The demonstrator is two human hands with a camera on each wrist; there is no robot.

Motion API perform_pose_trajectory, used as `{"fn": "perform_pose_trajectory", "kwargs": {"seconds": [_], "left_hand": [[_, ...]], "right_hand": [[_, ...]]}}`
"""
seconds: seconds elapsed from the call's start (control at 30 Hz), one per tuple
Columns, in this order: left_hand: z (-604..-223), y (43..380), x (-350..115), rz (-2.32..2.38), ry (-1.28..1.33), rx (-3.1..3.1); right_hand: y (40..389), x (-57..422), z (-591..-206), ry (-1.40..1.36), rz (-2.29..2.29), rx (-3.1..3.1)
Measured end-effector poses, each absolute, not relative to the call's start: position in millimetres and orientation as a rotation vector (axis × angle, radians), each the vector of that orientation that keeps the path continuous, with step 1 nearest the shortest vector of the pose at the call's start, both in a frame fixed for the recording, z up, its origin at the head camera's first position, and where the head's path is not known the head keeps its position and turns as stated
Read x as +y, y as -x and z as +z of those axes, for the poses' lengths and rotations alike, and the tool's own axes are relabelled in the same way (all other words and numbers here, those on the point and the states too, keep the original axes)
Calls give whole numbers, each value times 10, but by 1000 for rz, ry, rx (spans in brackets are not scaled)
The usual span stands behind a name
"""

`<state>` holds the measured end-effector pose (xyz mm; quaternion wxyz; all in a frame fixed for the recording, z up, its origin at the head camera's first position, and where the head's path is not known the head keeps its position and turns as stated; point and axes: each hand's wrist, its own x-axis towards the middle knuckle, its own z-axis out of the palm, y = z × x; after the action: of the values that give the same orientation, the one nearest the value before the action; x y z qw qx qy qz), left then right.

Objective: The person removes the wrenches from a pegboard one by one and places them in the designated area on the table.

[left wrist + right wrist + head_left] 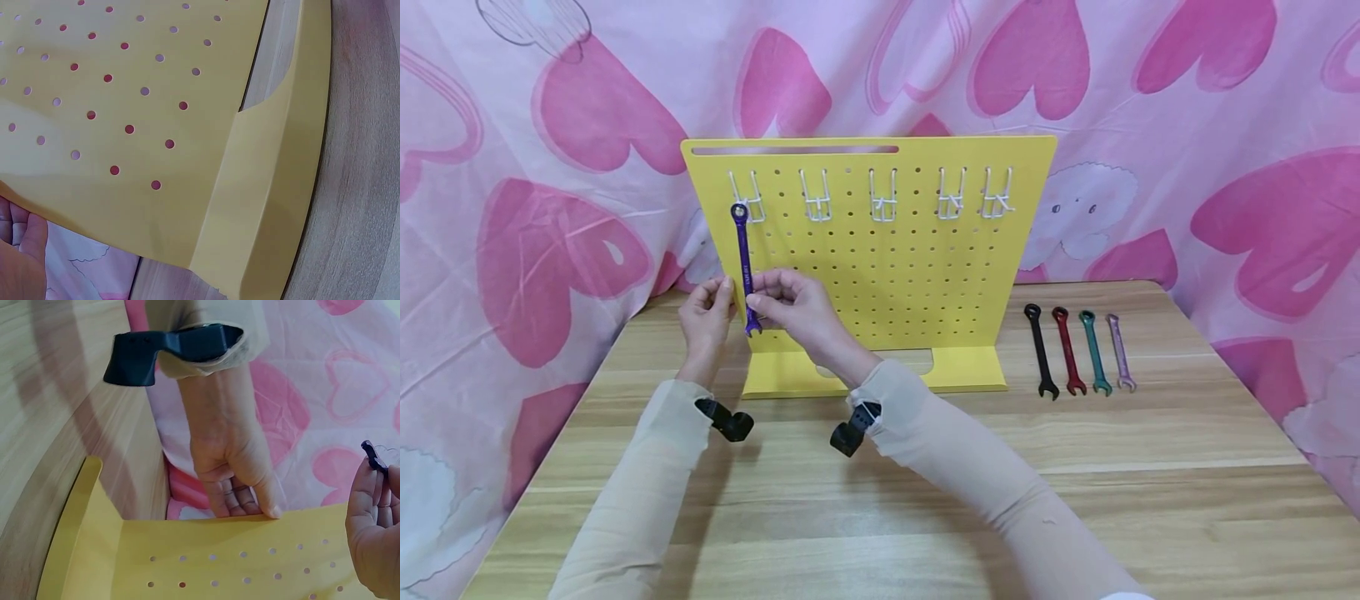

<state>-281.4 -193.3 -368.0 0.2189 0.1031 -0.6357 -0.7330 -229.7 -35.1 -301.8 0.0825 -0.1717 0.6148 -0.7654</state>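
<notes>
A purple combination wrench (pixel 744 258) stands nearly upright in front of the yellow pegboard (pixel 880 325). My right hand (pixel 801 312) pinches it near its lower, open-jaw end. Its ring end is up, overlapping the leftmost white wire hook (pixel 756 200) in the head view. My left hand (pixel 707 321) grips the pegboard's left edge, thumb and fingertips at the rim, as the right wrist view shows with the left hand (pixel 231 462) on that edge. Only the dark open-jaw end of the wrench (pixel 374 456) shows there, above the right fingers.
Several more white wire hooks (pixel 883 200) line the pegboard's upper part. On the wooden table (pixel 880 500) to the right lie a black wrench (pixel 1041 350), a red wrench (pixel 1069 350), a green wrench (pixel 1096 352) and a lilac wrench (pixel 1121 350). A pink heart-patterned curtain (pixel 910 50) hangs behind.
</notes>
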Motion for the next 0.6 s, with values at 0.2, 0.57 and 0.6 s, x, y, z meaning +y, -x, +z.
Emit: {"fn": "perform_pose_trajectory", "kwargs": {"seconds": [0.2, 0.57, 0.6], "left_hand": [[-3668, 2815, -1934, -2073, -314, -1733], [-3665, 2793, -1920, -2046, -306, -1743], [-3669, 2795, -1918, -2053, -294, -1725]], "right_hand": [[2251, -307, -2963, 516, -2259, 1807], [2210, -67, -2972, 567, -2228, 1838], [2206, -36, -2980, 574, -2228, 1839]]}}
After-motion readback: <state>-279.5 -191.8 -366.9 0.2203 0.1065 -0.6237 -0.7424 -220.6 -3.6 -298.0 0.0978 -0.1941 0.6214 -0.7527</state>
